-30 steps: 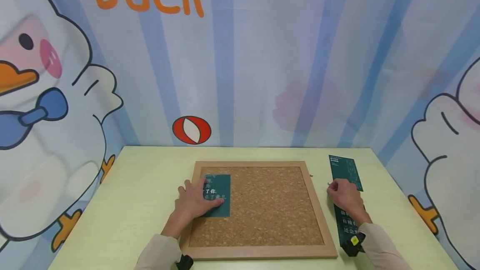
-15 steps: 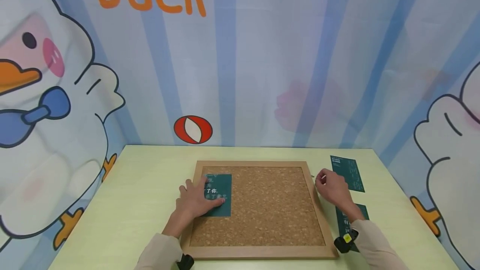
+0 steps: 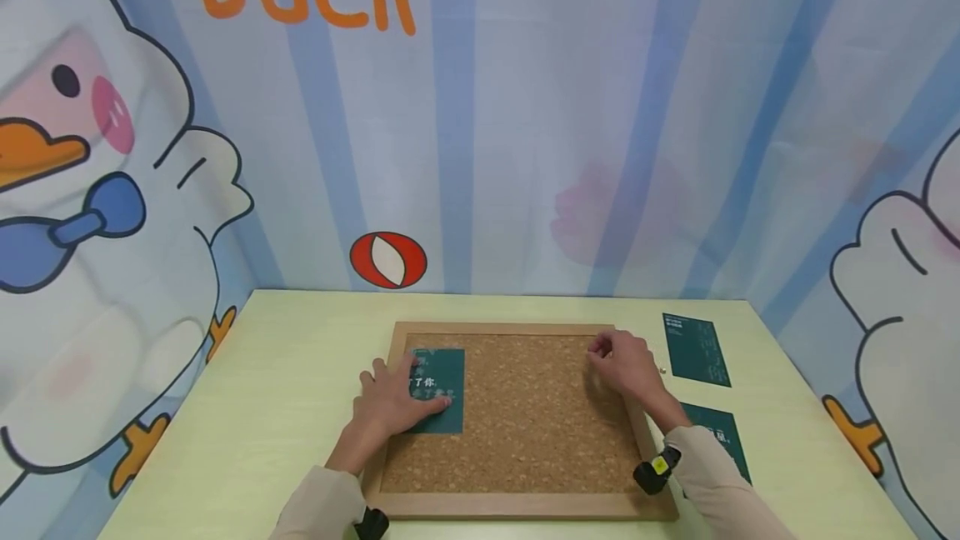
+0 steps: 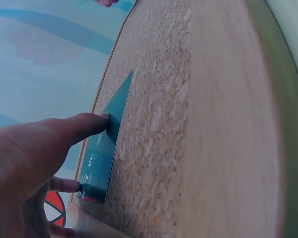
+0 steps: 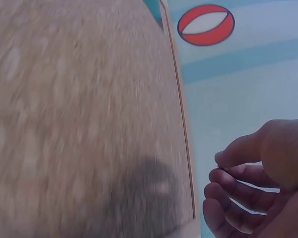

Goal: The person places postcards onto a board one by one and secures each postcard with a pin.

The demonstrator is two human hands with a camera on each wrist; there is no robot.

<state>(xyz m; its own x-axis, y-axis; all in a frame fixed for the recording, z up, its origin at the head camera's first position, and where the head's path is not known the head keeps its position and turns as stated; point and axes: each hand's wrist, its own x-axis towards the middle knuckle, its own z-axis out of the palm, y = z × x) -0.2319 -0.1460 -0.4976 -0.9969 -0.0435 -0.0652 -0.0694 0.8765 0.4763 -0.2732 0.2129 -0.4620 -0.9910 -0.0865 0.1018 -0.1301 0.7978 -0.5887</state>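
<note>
My left hand (image 3: 388, 400) rests on a dark green card (image 3: 447, 369) with white lettering, thumb and spread fingers pressing it onto the cork board (image 3: 525, 432). In the left wrist view the thumb touches the card (image 4: 119, 114) near its middle, and another finger is at its edge. My right hand (image 3: 624, 367) is over the board's upper right part, fingers curled. Thumb and index fingertip of the right hand (image 5: 258, 173) pinch a tiny pin (image 5: 222, 169), mostly hidden between them in the right wrist view.
Two more dark green cards, an upper card (image 3: 696, 348) and a lower card (image 3: 722, 432), lie on the pale table (image 3: 300, 340) right of the board. A tiny shiny object (image 3: 662, 371) lies by the right wrist. A printed duck curtain (image 3: 510, 107) hangs behind the table.
My right hand has moved left from the cards on the right, across the wooden frame, to above the cork. The left hand has stayed on its card.
</note>
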